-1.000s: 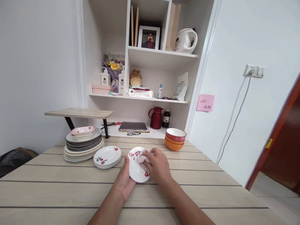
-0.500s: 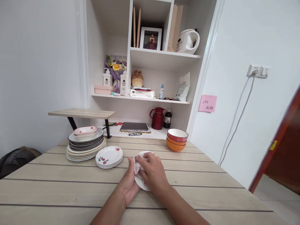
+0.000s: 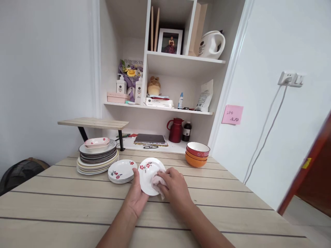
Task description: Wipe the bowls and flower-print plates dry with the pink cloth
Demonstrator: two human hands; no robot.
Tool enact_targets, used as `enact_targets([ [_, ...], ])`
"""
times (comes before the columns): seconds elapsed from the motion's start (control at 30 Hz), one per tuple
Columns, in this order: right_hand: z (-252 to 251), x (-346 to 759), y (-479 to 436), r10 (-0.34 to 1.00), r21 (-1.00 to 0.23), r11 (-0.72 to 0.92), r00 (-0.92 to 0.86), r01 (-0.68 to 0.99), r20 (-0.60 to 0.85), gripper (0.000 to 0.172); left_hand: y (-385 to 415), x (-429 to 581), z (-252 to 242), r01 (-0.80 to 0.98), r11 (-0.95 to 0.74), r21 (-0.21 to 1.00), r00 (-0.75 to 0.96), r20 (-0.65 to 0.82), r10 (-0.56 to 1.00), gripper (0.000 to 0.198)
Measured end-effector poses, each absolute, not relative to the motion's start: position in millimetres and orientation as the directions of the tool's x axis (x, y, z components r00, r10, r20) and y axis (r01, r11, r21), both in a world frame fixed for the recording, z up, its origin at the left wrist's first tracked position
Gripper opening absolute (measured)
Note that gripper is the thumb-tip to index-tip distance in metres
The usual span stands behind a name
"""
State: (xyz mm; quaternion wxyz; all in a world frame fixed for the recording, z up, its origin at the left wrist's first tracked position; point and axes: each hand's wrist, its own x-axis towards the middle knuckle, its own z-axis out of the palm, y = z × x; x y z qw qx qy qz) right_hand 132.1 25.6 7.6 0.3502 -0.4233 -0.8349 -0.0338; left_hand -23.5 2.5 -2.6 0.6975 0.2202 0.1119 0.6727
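Observation:
A small white plate (image 3: 148, 179) with red flowers near its upper left rim is tilted toward me above the table. My left hand (image 3: 137, 194) grips it from the lower left, thumb at the edge and the other fingers underneath, partly hidden. My right hand (image 3: 176, 186) pinches a crumpled pale cloth (image 3: 158, 182) and presses it on the plate's right side. Just left of the held plate lies a short stack of matching flowered plates (image 3: 121, 170).
A taller stack of plates (image 3: 98, 162) with a pink-dotted dish (image 3: 97, 142) on top stands at the left, near a small raised shelf (image 3: 93, 123). Stacked bowls (image 3: 197, 155), red over orange, sit back right. Behind are a laptop (image 3: 150, 138) and a red jug (image 3: 176, 131).
The plate has come up and to the left, its flowered face now showing. The cloth has moved to its right side. Both hands moved with them, and the view shifted slightly.

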Motion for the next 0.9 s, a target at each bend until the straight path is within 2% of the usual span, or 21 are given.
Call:
enact_targets([
  [0.13,8,127,15,0.639,-0.226,0.708,-0.470,0.670,0.609,0.034,1,-26,-2,-0.882,-0.013,0.470,0.055,0.130,0.990,0.065],
  [0.27,9,120,13,0.567,-0.152,0.751,-0.511,0.642,0.645,0.044,-4,-16,-2,-0.854,0.138,0.502,0.202,0.076,0.976,0.065],
  [0.43,11,122,29,0.580,-0.134,0.671,-0.403,0.729,0.708,0.045,-7,-2,-4,-0.843,0.210,0.496,0.291,0.091,0.952,0.064],
  [0.63,8,133,42,0.654,-0.205,0.568,-0.286,0.797,0.701,0.043,-4,-10,-4,-0.861,0.126,0.492,0.199,0.099,0.975,0.062],
  [0.9,11,120,9,0.607,-0.171,0.692,-0.437,0.701,0.664,0.043,-2,-28,2,-0.896,-0.046,0.441,0.021,0.145,0.989,0.061],
])
